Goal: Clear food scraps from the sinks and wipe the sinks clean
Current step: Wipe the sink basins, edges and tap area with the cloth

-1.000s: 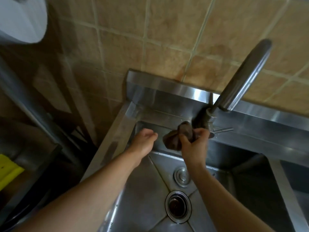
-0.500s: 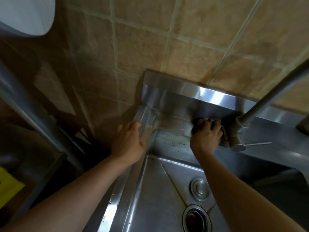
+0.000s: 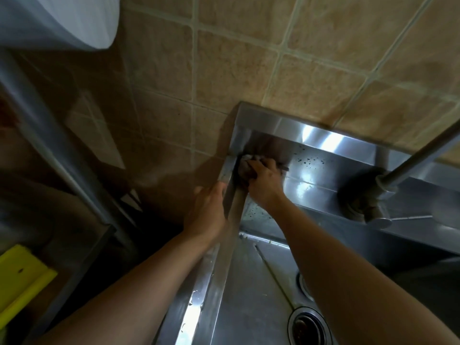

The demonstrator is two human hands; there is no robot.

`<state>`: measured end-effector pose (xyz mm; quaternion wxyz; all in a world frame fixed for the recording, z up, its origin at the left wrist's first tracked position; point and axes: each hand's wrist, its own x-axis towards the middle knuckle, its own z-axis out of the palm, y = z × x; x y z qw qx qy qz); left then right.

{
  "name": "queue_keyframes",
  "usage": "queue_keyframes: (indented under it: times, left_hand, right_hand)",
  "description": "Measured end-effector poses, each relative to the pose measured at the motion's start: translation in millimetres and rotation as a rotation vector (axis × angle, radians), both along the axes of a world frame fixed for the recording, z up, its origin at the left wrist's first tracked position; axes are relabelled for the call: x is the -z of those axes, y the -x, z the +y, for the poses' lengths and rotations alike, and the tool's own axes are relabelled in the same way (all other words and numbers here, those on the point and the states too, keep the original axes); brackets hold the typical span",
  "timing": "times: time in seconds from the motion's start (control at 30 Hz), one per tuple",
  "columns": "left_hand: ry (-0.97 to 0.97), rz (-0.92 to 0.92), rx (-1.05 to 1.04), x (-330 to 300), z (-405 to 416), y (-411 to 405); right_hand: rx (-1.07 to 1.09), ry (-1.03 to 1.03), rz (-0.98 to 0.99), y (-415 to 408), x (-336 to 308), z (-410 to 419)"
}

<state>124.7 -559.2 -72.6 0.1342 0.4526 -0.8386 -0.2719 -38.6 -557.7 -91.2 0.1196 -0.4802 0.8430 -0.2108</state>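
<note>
A stainless steel sink (image 3: 249,290) fills the lower right, with its drain (image 3: 307,327) near the bottom edge. My right hand (image 3: 263,180) grips a dark brown cloth (image 3: 245,165) and presses it into the back left corner of the sink's ledge. My left hand (image 3: 211,210) rests on the sink's left rim (image 3: 225,245), fingers lying along the metal. The backsplash (image 3: 323,160) beside the cloth carries dark specks and droplets. Small bits lie along the basin's back edge (image 3: 251,239).
The faucet base (image 3: 366,202) and its long spout (image 3: 423,158) stand to the right on the ledge. Brown wall tiles (image 3: 249,58) rise behind. A metal rack (image 3: 62,183) with a yellow object (image 3: 22,277) sits to the left; a white rounded thing (image 3: 57,18) hangs at upper left.
My right hand has carried the cloth leftward from the faucet base to the ledge's back left corner. My left hand went from over the basin to the left rim.
</note>
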Motion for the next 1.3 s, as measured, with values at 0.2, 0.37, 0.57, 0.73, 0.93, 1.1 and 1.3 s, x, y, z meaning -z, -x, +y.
queue_keyframes:
  times: [0.2,0.37,0.57,0.73,0.93,1.1,1.3]
  left_hand:
    - [-0.071,0.030,0.011,-3,0,-6]
    - [-0.143,0.144,-0.084,-7,6,-19]
    - [-0.164,0.149,-0.118,-13,9,-33]
    - [-0.179,0.138,-0.104,-10,11,-50]
    - [-0.209,0.114,-0.112,-8,18,-72]
    - [-0.209,0.074,-0.153,-14,35,-79]
    - [-0.201,0.030,-0.190,-24,61,-92]
  right_hand:
    - [-0.149,-0.042,-0.046,-12,-4,14]
    - [-0.284,-0.001,-0.183,-50,-13,69]
    - [-0.071,0.174,-0.202,-38,-44,61]
    - [-0.053,-0.002,-0.183,-7,-32,3]
    - [-0.165,-0.164,-0.108,-32,-8,10]
    - [-0.252,-0.028,-0.103,-82,-4,73]
    - [-0.294,0.018,-0.119,-134,-1,143]
